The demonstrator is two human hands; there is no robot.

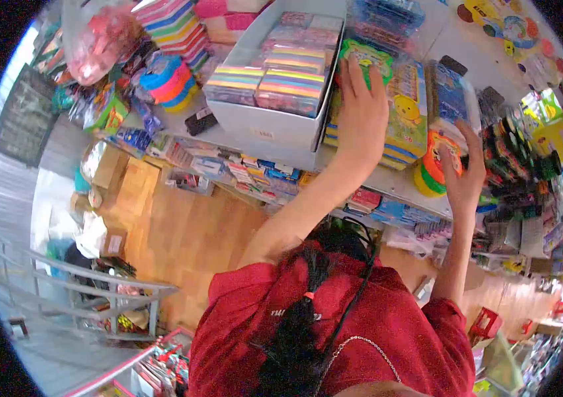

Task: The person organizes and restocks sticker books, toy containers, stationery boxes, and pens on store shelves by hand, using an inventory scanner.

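Observation:
My left hand [366, 116] reaches over the shelf top, its fingers curved over a bright green scallop-edged piece [377, 61]. Beneath that piece lie yellow picture books [406, 109] with a cartoon chick on the cover. On the right, my right hand [465, 169] has its thumb and fingers around a stack of round scalloped pieces [432, 178], orange on top with green and yellow below. Just behind this stack sits a pile of blue packs [452, 92]. A white box [255, 129] of multicoloured packs stands left of my left hand.
Another stack of scalloped pieces [166, 83] stands left of the box, near a dark small pack [201, 122]. Lower shelves hold packed goods [268, 172]. A metal railing [109, 291] curves at lower left. Dark hanging packs [516, 152] crowd the right.

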